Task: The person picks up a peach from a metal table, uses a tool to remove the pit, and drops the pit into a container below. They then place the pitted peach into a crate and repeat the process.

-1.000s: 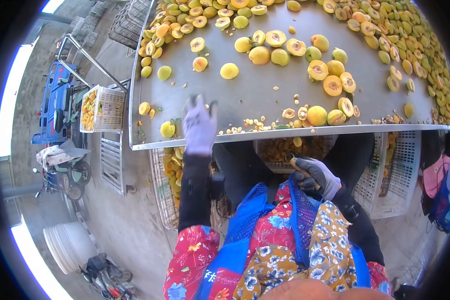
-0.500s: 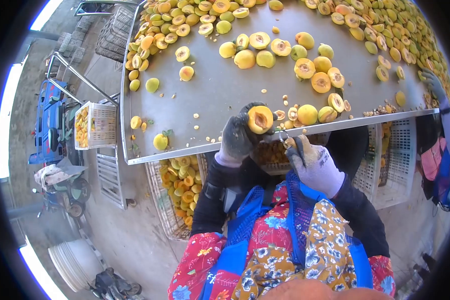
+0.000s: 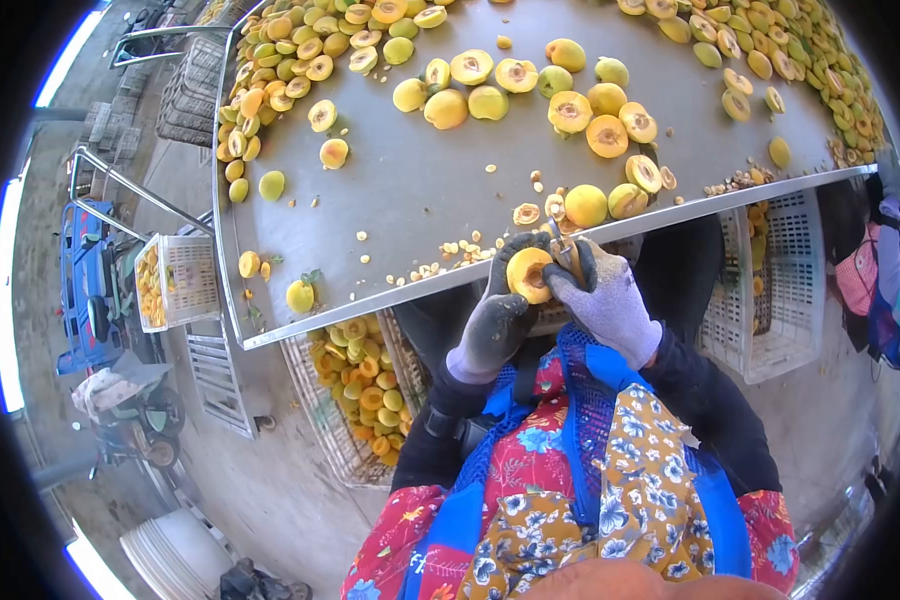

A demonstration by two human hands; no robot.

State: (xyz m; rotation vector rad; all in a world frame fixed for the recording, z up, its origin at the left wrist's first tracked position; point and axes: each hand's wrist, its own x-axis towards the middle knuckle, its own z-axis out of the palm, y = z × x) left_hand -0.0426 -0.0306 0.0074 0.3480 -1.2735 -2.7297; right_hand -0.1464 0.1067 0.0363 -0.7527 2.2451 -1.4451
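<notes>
My left hand (image 3: 498, 310), in a grey-coated glove, is closed around a halved yellow peach (image 3: 527, 274), its cut face with a dark reddish hollow turned up. My right hand (image 3: 605, 298), gloved in white and grey, grips a small hand tool (image 3: 568, 258) with a tan handle and a metal end. Right fingers touch the edge of the peach half. Both hands are together at the table's front edge. Beyond them on the metal table (image 3: 410, 210) lie a whole-looking peach (image 3: 586, 206), cut halves (image 3: 643, 173) and scattered pits (image 3: 460, 247).
Large heaps of peach halves (image 3: 300, 50) cover the far left and right of the table. Beneath its front edge stand crates, one with peach halves (image 3: 365, 385) and a white one (image 3: 795, 290). Another crate (image 3: 192, 275) sits at left. A person's clothing (image 3: 885, 270) shows at far right.
Both hands have drawn nearer my body, and the right hand with its tool has come up against the peach half. The view has shifted; the co-worker's gloved hand at right is out of sight.
</notes>
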